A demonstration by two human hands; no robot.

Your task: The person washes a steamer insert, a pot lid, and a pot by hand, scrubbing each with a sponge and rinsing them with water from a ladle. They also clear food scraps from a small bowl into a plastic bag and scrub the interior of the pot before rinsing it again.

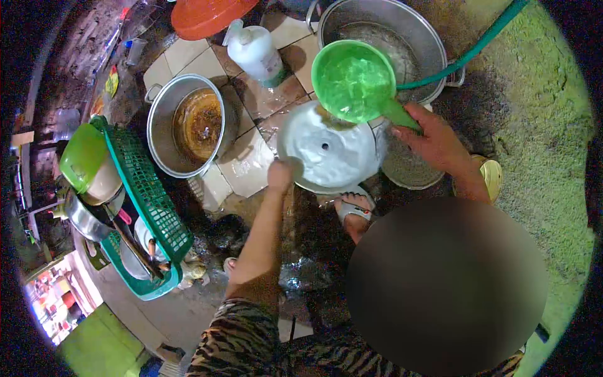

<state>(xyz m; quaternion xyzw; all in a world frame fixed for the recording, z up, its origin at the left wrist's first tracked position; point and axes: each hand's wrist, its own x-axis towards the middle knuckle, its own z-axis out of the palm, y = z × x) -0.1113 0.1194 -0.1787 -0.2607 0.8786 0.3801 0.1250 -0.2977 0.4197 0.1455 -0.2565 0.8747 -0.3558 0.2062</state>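
My right hand [434, 139] is closed around the handle of a green plastic dipper [355, 78] with water in its bowl. Beneath the dipper is a round metal pot lid [342, 164], wet and shiny, with a small dark hole at its centre. My left hand [281, 176] grips the lid's left edge, fingers curled. Behind the dipper stands a large metal pot [433, 38] with water in it. To the left of the lid sits a smaller metal pot [155, 141] with a brown, stained inside.
A white jug [251, 53] stands on wet tiles near a red-orange lid [207, 16]. A green hose [490, 41] runs into the large pot. At left, a teal basket [147, 188] holds dishes and pans. A gold-coloured tin [491, 176] sits at right. A blurred round patch covers the lower right.
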